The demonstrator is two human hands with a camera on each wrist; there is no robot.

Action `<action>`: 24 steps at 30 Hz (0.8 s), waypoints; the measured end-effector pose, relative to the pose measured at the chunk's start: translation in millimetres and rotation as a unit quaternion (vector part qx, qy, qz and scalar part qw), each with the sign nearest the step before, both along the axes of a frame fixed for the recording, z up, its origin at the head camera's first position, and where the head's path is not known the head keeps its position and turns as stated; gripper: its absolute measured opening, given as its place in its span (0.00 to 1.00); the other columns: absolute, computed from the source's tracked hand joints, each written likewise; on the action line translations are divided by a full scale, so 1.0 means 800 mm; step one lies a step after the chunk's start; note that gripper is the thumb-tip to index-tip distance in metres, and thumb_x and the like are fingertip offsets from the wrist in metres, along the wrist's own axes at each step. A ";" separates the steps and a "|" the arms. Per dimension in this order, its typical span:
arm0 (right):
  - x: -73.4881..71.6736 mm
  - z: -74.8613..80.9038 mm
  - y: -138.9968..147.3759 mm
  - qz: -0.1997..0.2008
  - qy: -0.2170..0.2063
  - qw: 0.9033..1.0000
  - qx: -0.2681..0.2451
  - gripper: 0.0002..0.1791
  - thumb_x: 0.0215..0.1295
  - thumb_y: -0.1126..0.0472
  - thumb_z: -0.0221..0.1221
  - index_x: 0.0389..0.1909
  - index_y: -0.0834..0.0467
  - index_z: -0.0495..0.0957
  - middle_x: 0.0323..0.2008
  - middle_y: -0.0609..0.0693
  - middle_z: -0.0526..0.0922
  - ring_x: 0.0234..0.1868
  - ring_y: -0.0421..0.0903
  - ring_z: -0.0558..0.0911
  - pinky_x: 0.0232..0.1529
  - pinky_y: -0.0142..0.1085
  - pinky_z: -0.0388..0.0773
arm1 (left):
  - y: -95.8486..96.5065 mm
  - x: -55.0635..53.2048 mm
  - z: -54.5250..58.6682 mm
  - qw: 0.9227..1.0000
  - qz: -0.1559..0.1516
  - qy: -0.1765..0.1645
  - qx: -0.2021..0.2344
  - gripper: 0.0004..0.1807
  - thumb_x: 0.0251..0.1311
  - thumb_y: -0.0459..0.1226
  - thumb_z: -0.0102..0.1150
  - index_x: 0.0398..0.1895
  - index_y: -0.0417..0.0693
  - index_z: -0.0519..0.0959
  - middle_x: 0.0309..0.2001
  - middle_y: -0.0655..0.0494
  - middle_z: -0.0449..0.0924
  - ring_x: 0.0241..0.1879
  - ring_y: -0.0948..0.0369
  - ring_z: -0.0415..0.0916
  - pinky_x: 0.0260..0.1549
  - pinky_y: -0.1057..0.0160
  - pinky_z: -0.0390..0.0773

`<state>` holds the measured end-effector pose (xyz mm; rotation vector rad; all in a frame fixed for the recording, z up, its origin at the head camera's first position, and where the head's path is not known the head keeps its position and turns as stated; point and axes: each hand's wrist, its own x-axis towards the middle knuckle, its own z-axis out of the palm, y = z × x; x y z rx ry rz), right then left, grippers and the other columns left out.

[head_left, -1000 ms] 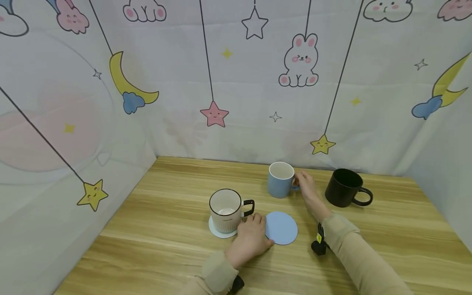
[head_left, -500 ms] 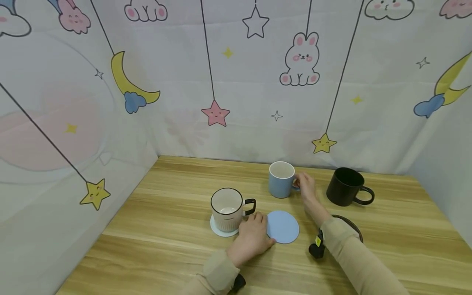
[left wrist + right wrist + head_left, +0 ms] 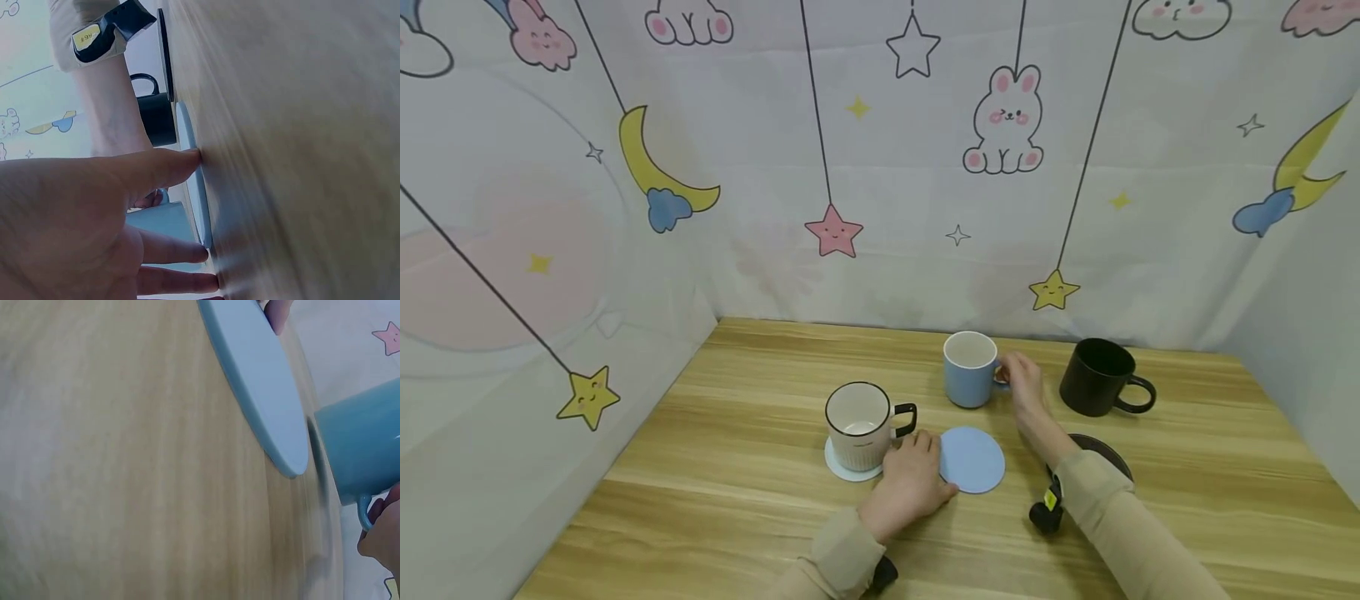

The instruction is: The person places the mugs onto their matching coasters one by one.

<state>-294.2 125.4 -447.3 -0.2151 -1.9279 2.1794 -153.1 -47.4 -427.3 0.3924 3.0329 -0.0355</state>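
Note:
My right hand pinches the handle of a light blue mug toward the back of the table. The right wrist view shows the mug beyond a blue round coaster; whether its base touches the table I cannot tell. My left hand rests at the left edge of the blue coaster. Its thumb and straight fingers touch the coaster's rim in the left wrist view. Just left of this hand, a white mug with a black rim and handle stands on a pale coaster.
A black mug stands at the back right. A thin black disc lies partly hidden under my right forearm. Black wrist cameras hang from both cuffs. A printed cloth closes off the table's back and sides.
The blue mug has shifted slightly toward the blue coaster, with my right hand still on its handle. My left hand and the coaster stay in place.

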 end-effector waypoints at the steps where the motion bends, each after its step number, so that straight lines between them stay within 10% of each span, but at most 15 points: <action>1: 0.001 0.001 0.000 0.002 0.000 1.000 0.000 0.18 0.61 0.68 0.52 0.12 0.58 0.64 0.15 0.44 0.66 0.25 0.42 0.73 0.34 0.30 0.73 | 0.000 0.000 0.000 1.000 0.000 -0.001 0.002 0.41 0.53 0.62 0.61 0.64 0.45 0.70 0.57 0.51 0.73 0.58 0.55 0.71 0.50 0.52 0.77; 24: 0.042 0.025 0.007 0.042 0.031 0.996 -0.077 0.21 0.65 0.71 0.47 0.11 0.59 0.58 0.15 0.47 0.61 0.25 0.42 0.66 0.33 0.32 0.67 | -0.003 0.003 0.002 1.000 -0.010 0.012 0.006 0.41 0.54 0.61 0.61 0.63 0.44 0.70 0.56 0.50 0.74 0.56 0.54 0.71 0.50 0.53 0.76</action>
